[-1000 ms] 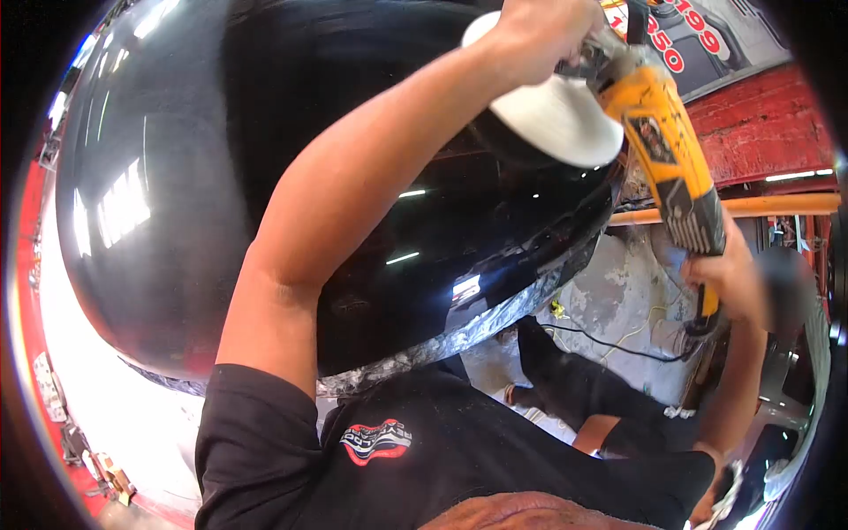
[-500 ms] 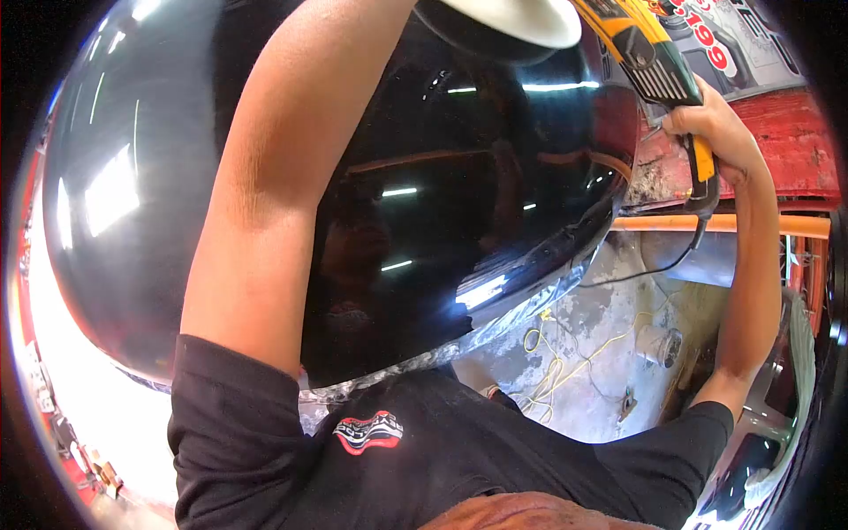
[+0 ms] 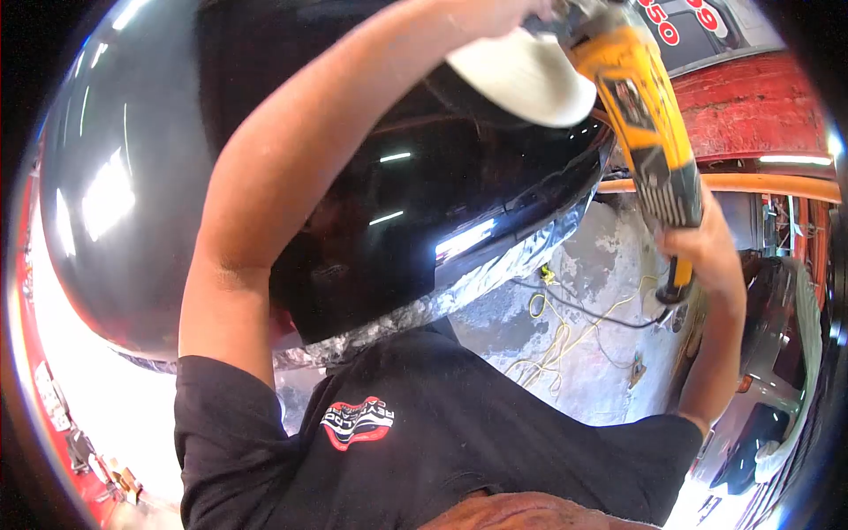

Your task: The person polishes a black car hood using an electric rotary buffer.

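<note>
A yellow and black power polisher (image 3: 638, 115) slants down the upper right, its round white pad (image 3: 534, 84) against the glossy black curved panel (image 3: 371, 256). My left hand (image 3: 508, 12), partly cut off by the top edge, is closed at the front end of the tool beside the pad. Around the rear grip, near the cord end, my right hand (image 3: 700, 247) is wrapped. Crinkled clear plastic and foil-like covering (image 3: 424, 314) runs along the panel's lower edge.
A black cord and yellow cord (image 3: 552, 349) lie on the stained grey floor (image 3: 609, 256). An orange bar (image 3: 768, 186) and a red beam (image 3: 751, 110) cross the right side. Another vehicle (image 3: 764, 415) stands at the lower right.
Over the last half second, the polisher and both hands have come down and closer to my body. The other person seen at lower right a second ago no longer shows.
</note>
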Tool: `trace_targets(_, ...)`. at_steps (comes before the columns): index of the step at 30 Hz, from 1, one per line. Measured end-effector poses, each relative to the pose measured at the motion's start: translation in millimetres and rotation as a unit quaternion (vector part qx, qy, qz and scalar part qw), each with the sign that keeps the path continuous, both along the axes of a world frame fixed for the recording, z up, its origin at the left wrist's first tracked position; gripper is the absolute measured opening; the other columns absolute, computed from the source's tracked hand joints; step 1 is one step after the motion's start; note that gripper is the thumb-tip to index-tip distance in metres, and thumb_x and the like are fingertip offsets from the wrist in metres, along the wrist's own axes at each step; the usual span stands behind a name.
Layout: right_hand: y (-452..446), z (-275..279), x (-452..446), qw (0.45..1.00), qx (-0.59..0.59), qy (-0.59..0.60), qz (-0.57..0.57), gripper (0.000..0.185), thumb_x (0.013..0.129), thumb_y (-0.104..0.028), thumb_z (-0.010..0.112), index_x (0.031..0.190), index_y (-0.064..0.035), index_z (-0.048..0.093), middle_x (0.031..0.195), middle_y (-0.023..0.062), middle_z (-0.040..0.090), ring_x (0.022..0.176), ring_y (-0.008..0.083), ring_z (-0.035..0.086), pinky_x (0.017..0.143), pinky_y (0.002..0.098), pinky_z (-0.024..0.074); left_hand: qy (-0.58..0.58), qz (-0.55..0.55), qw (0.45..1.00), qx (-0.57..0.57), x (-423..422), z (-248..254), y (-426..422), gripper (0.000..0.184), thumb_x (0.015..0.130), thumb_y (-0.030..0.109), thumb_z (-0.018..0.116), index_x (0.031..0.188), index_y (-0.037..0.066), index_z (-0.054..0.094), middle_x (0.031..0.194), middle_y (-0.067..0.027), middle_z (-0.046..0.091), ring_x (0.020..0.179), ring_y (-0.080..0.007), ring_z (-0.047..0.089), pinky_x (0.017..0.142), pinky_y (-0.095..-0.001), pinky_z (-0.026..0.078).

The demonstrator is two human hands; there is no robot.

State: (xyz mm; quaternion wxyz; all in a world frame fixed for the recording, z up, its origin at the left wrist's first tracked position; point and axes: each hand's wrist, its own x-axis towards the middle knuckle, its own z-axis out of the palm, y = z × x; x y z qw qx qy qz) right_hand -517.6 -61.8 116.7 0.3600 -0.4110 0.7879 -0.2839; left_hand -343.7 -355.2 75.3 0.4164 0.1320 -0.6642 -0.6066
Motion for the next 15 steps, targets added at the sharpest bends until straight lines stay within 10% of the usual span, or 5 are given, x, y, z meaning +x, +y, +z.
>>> trace_targets(4,68.1,-20.6,14.5,0.999,0.006,-0.01,-0.044,0.082,0.06,0.001,0.079,0.137,-0.0019,0.051,0.117,0.0044,0.065,0.107,0.0146,0.061,0.101,0.0321,0.0466,0.017,0.116,0.99,-0.077,1.3,-26.6,64.1,0.025,0.078,0.008,0.066,0.097,-0.008,0.069,0.082,-0.0231,0.073,0.068,-0.0272,0.072,0.065,-0.0378,0.057)
trace_targets(6,95.8,-27.6,29.8,0.998,-0.003,-0.02,-0.064,0.085,0.06,0.001,0.079,0.139,-0.0011,0.05,0.118,0.0053,0.065,0.108,0.0158,0.061,0.101,0.0316,0.0461,-0.014,0.061,0.995,0.073,25.0,-18.8,105.5,0.019,0.076,0.011,0.069,0.091,0.0,0.068,0.07,-0.0048,0.064,0.059,-0.0111,0.057,0.055,-0.0286,0.047)
trace_targets(15,154.8,-10.8,56.2,0.99,0.069,-0.024,-0.119,0.09,0.058,0.001,0.077,0.143,-0.0015,0.047,0.114,0.0054,0.065,0.097,0.0144,0.062,0.089,0.03,0.0505,0.023,-0.014,0.993,0.117,37.6,-25.8,169.4,0.02,0.084,0.011,0.061,0.093,-0.007,0.063,0.07,-0.0115,0.06,0.067,-0.0156,0.058,0.062,-0.0353,0.048)
